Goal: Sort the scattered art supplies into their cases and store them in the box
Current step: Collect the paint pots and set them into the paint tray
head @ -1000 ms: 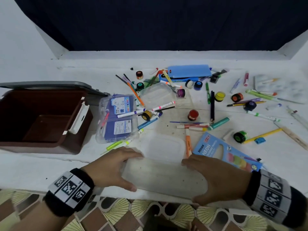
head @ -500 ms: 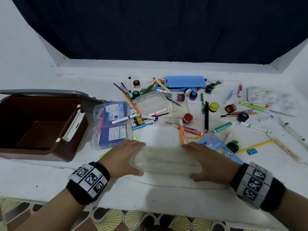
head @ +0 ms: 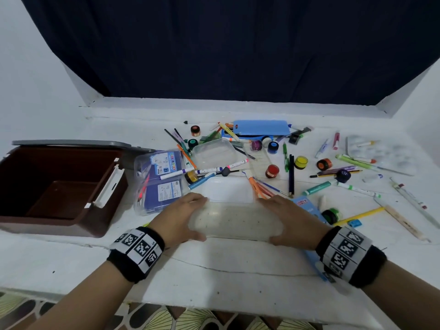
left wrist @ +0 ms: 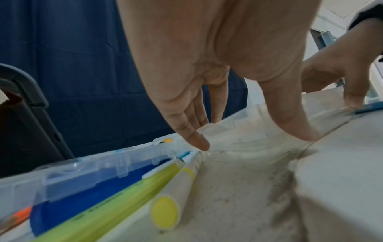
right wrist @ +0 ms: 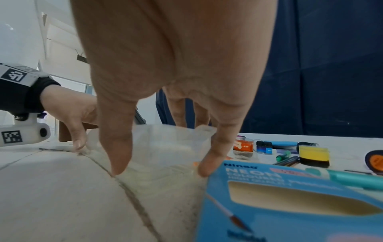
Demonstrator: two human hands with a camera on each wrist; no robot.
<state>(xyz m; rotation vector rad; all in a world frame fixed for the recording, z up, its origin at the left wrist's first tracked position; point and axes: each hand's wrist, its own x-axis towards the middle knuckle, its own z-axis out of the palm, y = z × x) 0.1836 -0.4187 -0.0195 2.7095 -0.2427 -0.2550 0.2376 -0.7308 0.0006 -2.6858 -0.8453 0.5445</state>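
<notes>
A clear plastic case [head: 234,222] lies flat on the white table, near its front. My left hand [head: 181,217] grips its left end and my right hand [head: 288,220] grips its right end, thumbs on the near side and fingers on the far side. The left wrist view shows my left hand [left wrist: 248,139] with thumb and fingertips pressed on the clear case [left wrist: 234,152]. In the right wrist view my right hand [right wrist: 161,168] straddles the clear case [right wrist: 165,147] in the same way. A brown storage box [head: 47,225] stands open at the left, with nothing inside.
A clear case with a blue marker pack [head: 162,182] lies between the box and my left hand. A blue neon paint box [head: 306,206] touches my right hand. Markers, pencils, brushes and paint pots [head: 272,171] are scattered behind, around a blue pencil case [head: 260,127].
Both hands have slid the clear case away from the table's front edge, toward the scattered supplies. Their hold on its two ends is unchanged.
</notes>
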